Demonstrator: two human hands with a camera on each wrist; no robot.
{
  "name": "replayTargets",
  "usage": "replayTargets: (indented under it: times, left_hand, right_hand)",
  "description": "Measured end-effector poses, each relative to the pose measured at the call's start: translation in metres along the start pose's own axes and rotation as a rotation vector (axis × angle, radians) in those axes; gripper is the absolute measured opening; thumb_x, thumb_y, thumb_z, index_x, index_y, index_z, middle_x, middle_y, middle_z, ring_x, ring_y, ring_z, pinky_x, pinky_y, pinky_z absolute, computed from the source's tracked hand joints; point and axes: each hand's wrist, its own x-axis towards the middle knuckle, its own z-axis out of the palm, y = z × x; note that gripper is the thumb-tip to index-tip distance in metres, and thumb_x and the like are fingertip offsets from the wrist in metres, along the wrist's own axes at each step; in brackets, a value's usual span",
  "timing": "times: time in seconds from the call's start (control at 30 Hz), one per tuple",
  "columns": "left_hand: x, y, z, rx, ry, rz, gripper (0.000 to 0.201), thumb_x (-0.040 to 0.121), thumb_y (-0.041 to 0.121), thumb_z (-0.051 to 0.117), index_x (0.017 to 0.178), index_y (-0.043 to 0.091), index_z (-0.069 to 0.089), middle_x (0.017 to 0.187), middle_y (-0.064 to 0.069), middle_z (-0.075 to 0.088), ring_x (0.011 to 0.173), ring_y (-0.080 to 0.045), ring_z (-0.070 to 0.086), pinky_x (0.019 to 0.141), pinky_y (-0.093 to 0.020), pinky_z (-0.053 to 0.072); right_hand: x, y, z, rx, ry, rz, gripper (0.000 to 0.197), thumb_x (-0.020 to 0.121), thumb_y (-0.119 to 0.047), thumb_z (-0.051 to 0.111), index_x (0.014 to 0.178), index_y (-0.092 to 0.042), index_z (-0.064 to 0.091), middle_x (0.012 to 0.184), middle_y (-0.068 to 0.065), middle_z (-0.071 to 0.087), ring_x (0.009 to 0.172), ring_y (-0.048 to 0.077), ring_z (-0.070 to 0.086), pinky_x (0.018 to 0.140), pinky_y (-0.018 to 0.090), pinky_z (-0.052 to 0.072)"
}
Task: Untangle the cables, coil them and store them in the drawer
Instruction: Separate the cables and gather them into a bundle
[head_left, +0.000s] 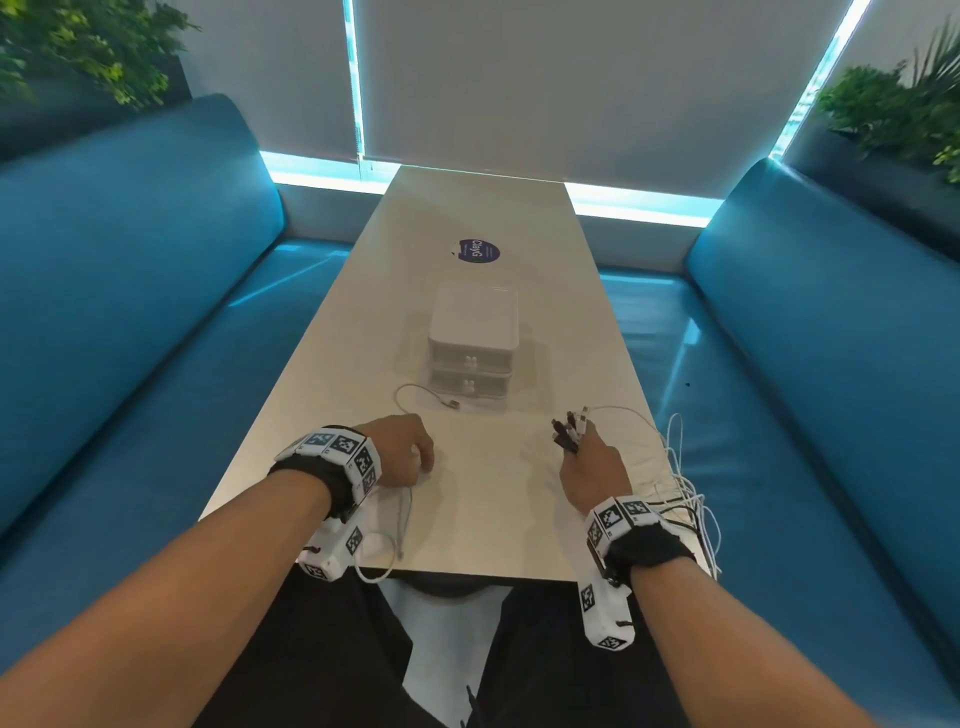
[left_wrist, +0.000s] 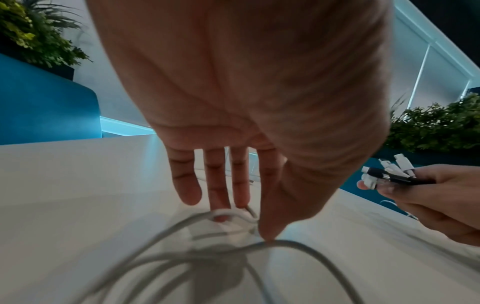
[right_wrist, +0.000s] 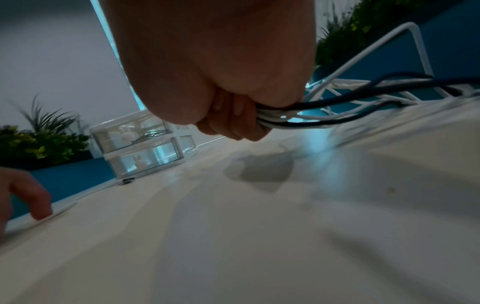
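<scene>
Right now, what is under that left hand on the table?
Under the left hand, a loosely looped white cable lies on the table, its fingertips touching it. In the head view the hand covers that spot, so the cable's full run there is hidden.

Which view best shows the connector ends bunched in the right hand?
The left wrist view: the black and white connector ends fan out clearly from the right hand. The head view shows them small; the right wrist view shows only cables trailing from the grip.

Both forearms reach forward, each wrist banded. The left hand (head_left: 402, 451) lies palm down, fingers extended with their tips pressing downward. The right hand (head_left: 592, 465) is fisted, fingers curled tight.
</scene>
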Motion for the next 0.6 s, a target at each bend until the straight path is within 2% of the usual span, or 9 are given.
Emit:
replayTargets:
  times: [0.1,0.17,0.23,0.27,0.33,0.4,0.43,0.5,0.6]
  left_hand:
    - [-0.001,0.000,0.002,0.056,0.008,0.032,0.010,0.076,0.017,0.068,0.076,0.026,0.073,0.109,0.005,0.062,0.089,-0.014,0.062,0.076,-0.027,0.053]
    - [-0.002,0.000,0.003,0.088,0.017,0.045,0.007,0.078,0.018,0.070,0.077,0.024,0.072,0.109,0.004,0.058,0.088,-0.014,0.059,0.074,-0.025,0.049]
    - [-0.003,0.000,0.004,0.103,-0.004,0.054,0.016,0.084,0.011,0.064,0.080,0.025,0.072,0.112,0.002,0.055,0.093,-0.016,0.058,0.076,-0.026,0.047]
    - [-0.004,0.000,0.004,0.106,-0.020,0.053,0.024,0.086,0.006,0.058,0.082,0.025,0.072,0.112,0.002,0.054,0.095,-0.017,0.058,0.080,-0.027,0.048]
    - [-0.005,-0.002,0.004,0.102,-0.043,0.039,0.033,0.088,0.002,0.053,0.087,0.028,0.073,0.112,0.003,0.053,0.097,-0.017,0.058,0.087,-0.032,0.051]
    - [-0.006,-0.003,0.004,0.101,-0.063,0.024,0.034,0.086,0.004,0.054,0.090,0.033,0.072,0.113,0.006,0.050,0.098,-0.016,0.057,0.090,-0.036,0.053]
    - [-0.006,-0.002,0.004,0.106,-0.075,0.017,0.034,0.084,0.006,0.055,0.089,0.036,0.070,0.114,0.006,0.048,0.099,-0.016,0.057,0.091,-0.036,0.053]
    - [-0.006,0.000,0.003,0.116,-0.102,0.006,0.029,0.078,0.013,0.059,0.086,0.040,0.067,0.115,0.007,0.043,0.101,-0.017,0.056,0.090,-0.038,0.053]
    - [-0.004,0.001,0.004,0.120,-0.123,-0.005,0.026,0.071,0.019,0.066,0.080,0.044,0.062,0.112,0.008,0.040,0.096,-0.017,0.056,0.084,-0.036,0.055]
  right_hand:
    - [-0.003,-0.001,0.003,-0.042,-0.036,-0.003,0.057,0.093,-0.012,0.044,0.148,-0.017,0.031,0.117,0.019,0.064,0.107,0.039,0.062,0.088,0.041,0.049]
    - [-0.005,0.000,0.005,-0.083,-0.057,-0.026,0.066,0.090,-0.011,0.043,0.153,-0.023,0.024,0.118,0.018,0.064,0.106,0.037,0.062,0.089,0.041,0.050]
    - [-0.007,0.001,0.008,-0.138,-0.069,-0.033,0.070,0.090,-0.013,0.043,0.154,-0.024,0.019,0.118,0.017,0.064,0.104,0.036,0.063,0.088,0.041,0.052]
    - [-0.007,0.002,0.009,-0.158,-0.066,-0.025,0.066,0.090,-0.013,0.042,0.153,-0.021,0.021,0.117,0.017,0.064,0.103,0.036,0.063,0.086,0.041,0.052]
    - [-0.008,0.001,0.011,-0.173,-0.050,0.004,0.047,0.093,-0.014,0.042,0.139,-0.011,0.037,0.115,0.017,0.063,0.102,0.035,0.063,0.085,0.041,0.052]
    - [-0.007,-0.003,0.009,-0.172,-0.023,0.031,0.028,0.097,-0.018,0.042,0.121,-0.008,0.049,0.115,0.016,0.063,0.103,0.034,0.063,0.086,0.041,0.052]
    - [-0.006,-0.005,0.008,-0.167,-0.001,0.038,0.025,0.098,-0.019,0.043,0.117,-0.007,0.051,0.115,0.016,0.063,0.104,0.034,0.063,0.087,0.040,0.052]
    - [-0.003,-0.008,0.005,-0.156,0.023,0.055,0.026,0.099,-0.021,0.043,0.118,-0.005,0.050,0.118,0.017,0.062,0.107,0.035,0.062,0.089,0.041,0.051]
    - [-0.006,-0.008,0.006,-0.201,0.020,0.072,0.036,0.100,-0.019,0.042,0.132,-0.003,0.040,0.122,0.018,0.060,0.111,0.035,0.061,0.089,0.040,0.049]
